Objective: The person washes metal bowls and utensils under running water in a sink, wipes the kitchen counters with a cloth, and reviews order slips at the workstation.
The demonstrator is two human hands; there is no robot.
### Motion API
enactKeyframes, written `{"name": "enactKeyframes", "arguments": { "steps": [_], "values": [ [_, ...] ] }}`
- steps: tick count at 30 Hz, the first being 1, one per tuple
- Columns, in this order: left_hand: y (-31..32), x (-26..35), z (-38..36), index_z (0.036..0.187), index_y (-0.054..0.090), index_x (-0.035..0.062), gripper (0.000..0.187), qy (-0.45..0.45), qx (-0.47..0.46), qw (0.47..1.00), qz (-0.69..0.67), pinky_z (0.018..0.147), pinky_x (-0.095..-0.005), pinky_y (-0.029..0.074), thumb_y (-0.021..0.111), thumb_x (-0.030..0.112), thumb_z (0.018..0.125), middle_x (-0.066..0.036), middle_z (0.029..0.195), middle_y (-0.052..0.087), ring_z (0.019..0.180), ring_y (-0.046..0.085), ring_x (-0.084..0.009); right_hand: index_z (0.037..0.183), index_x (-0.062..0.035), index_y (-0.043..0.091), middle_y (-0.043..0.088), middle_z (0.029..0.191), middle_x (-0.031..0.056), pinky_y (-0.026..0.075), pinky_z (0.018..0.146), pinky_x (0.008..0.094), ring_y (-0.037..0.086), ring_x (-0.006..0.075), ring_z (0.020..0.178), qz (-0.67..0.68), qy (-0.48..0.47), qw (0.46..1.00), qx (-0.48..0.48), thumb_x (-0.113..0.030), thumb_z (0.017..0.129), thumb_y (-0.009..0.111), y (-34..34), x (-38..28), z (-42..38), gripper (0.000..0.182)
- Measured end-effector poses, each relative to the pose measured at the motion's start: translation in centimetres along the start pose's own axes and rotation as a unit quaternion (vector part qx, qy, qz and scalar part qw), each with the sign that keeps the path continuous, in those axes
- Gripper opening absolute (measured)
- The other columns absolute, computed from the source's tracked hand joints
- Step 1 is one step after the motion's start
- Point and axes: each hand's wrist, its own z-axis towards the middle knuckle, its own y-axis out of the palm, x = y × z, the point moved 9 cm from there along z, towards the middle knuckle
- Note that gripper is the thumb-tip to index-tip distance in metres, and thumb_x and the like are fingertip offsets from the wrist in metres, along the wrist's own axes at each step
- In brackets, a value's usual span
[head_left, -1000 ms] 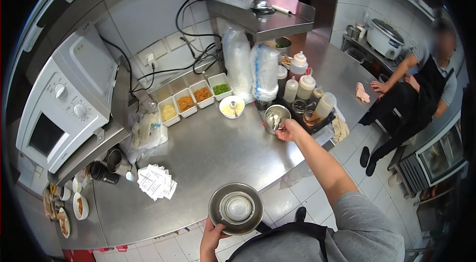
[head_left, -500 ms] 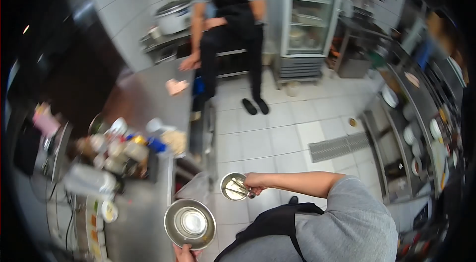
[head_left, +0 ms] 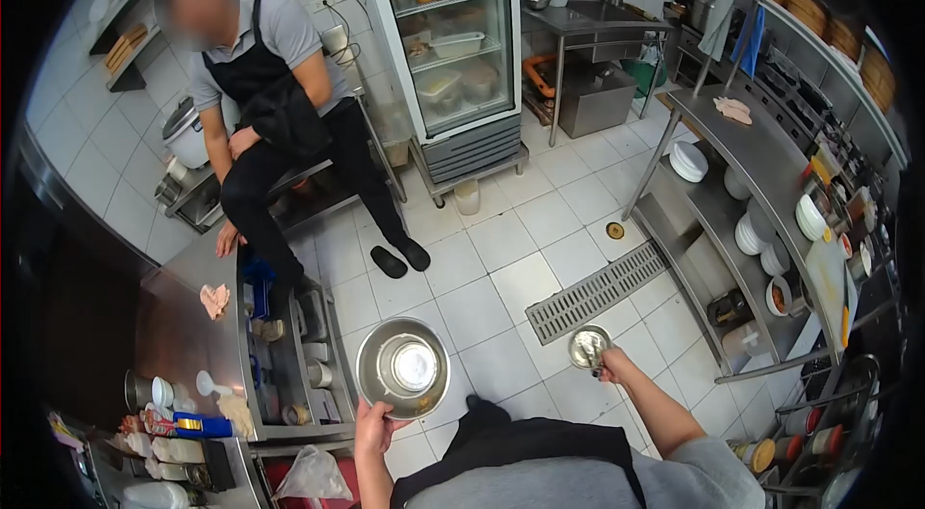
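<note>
My left hand grips the near rim of a wide stainless steel mixing bowl, thumb over the edge. The bowl's open top faces me; a shiny round bottom and a few yellowish specks show inside. Farther right, my right hand is closed around the side of a small steel bowl. Pale contents and part of a metal utensil show in that smaller bowl, partly covered by my fingers. Both bowls are held in the air above the tiled floor, well apart.
A person in a black apron sits at the back left. A steel counter with bottles runs along the left. Dish-stacked steel shelving stands right, a glass-door fridge behind. A drain grate crosses the floor.
My view has turned right, away from the left counter. The mixing bowl has moved from beside that counter to over the floor; the small bowl has moved right, farther from it. Both stay in hand.
</note>
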Motion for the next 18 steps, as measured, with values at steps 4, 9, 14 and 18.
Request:
{"name": "enactKeyframes", "arguments": {
  "steps": [4,9,14,18],
  "values": [
    [3.7,-0.9,7.8,0.132,0.027,0.0079,0.062,-0.061,0.005,0.996,0.071,0.063,-0.0441,0.061,0.041,-0.005,0.074,-0.019,0.11,0.051,0.087,0.063,-0.0327,0.102,-0.0065,0.05,0.05,0.059,0.0079,0.037,0.03,0.033,0.047,0.0178,0.039,0.135,-0.047,0.99,0.011,0.0,0.075,0.04,-6.5,1.1,4.9,0.03],
    [11.7,0.9,20.8,0.138,0.021,0.0115,0.067,-0.064,-0.01,0.979,0.192,0.06,-0.0379,0.061,0.041,-0.004,0.075,-0.019,0.113,0.052,0.08,0.065,-0.0299,0.1,-0.0098,0.056,0.053,0.064,0.0082,0.039,0.035,0.035,0.052,0.0215,0.046,0.203,-0.001,0.968,0.146,-0.009,0.082,0.042,-13.6,2.0,4.1,0.023],
    [26.2,3.2,35.4,0.144,0.013,0.0217,0.073,-0.034,-0.141,0.939,0.312,0.059,-0.0358,0.059,0.047,0.004,0.082,-0.017,0.124,0.046,0.097,0.059,-0.0291,0.093,-0.011,0.058,0.056,0.068,0.0078,0.036,0.035,0.0348,0.052,0.0199,0.05,0.211,0.029,0.967,0.143,-0.014,0.084,0.042,-20.5,4.7,4.4,0.019],
    [40.4,3.7,42.8,0.145,0.014,0.0215,0.073,-0.039,-0.237,0.913,0.329,0.06,-0.0342,0.058,0.046,0.005,0.081,-0.014,0.122,0.048,0.092,0.061,-0.0255,0.092,-0.0109,0.058,0.056,0.068,0.0072,0.036,0.035,0.0348,0.051,0.0198,0.049,0.254,0.04,0.944,0.207,-0.013,0.083,0.042,-23.8,1.3,4.3,0.018]
  ]
}}
